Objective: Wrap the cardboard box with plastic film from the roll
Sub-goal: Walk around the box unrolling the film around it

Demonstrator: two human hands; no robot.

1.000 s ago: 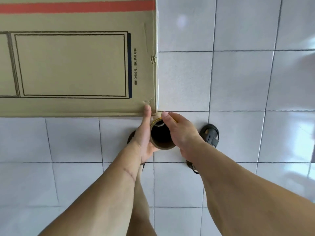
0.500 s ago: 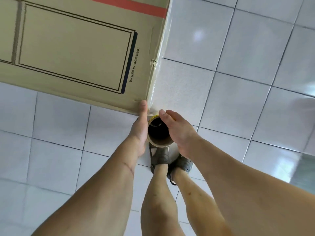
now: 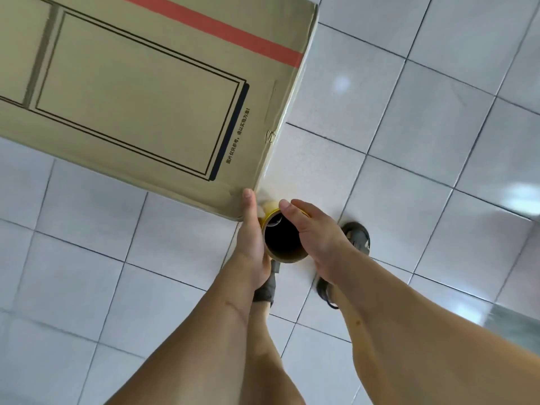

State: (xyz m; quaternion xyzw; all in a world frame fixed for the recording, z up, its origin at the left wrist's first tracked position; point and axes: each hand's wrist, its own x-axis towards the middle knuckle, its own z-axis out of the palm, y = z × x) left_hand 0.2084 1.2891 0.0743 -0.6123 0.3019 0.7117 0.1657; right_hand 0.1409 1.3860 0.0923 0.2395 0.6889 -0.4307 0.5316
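Observation:
A large brown cardboard box (image 3: pixel 140 112) with black line printing and a red stripe fills the upper left. Its near right corner sits just above my hands. I look down the dark hollow core of the film roll (image 3: pixel 285 244), held upright between both hands at that corner. My left hand (image 3: pixel 251 235) grips the roll's left side, with its thumb lying against the box corner. My right hand (image 3: pixel 315 232) curls round the roll's right side. Thin clear film (image 3: pixel 280 159) stretches from the roll up along the box's right face.
The floor is pale grey square tile (image 3: pixel 423 171) with dark grout lines, glossy with light patches. My legs and two dark sandalled feet (image 3: pixel 358 236) stand directly under the roll.
The view has swung so the box now sits turned and more of its right edge shows. My feet have stepped along the floor. Both hands keep the same hold on the roll at the corner.

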